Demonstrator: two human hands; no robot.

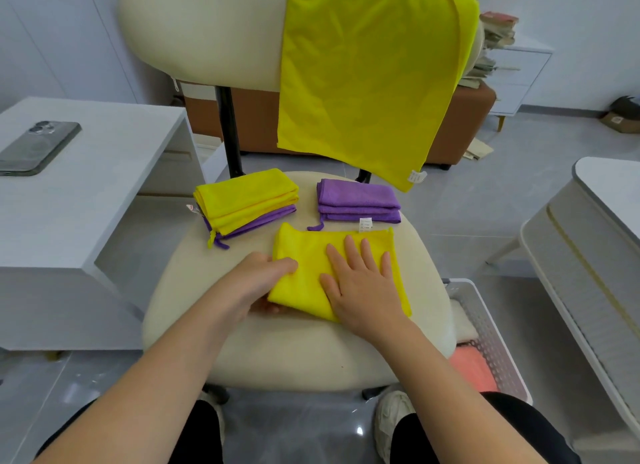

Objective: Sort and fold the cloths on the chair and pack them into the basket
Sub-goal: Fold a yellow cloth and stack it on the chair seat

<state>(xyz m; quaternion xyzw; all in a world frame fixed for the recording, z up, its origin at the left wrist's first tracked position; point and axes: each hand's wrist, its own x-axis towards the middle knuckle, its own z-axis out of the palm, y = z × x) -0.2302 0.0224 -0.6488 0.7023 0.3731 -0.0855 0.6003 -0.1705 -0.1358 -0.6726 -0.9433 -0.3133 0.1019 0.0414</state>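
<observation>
A half-folded yellow cloth [304, 255] lies at the middle of the cream chair seat [194, 300]. My left hand [256, 280] grips its left edge, fingers over the top and thumb tucked under. My right hand [360, 283] presses flat on the cloth, fingers spread. Behind, at the left, sits a folded stack of yellow cloths [246, 200] on a purple one. At the right is a folded purple stack [358, 202]. A large yellow cloth [370, 72] hangs unfolded over the chair back. The white perforated basket [498, 345] stands on the floor to the right of the seat, with a pink cloth [471, 370] inside.
A white table [104, 172] with a phone [38, 148] stands on the left. A white cabinet [588, 241] is on the right. A brown sofa [464, 127] and piled books [495, 37] are behind the chair. My knees and a shoe [394, 415] are below the seat.
</observation>
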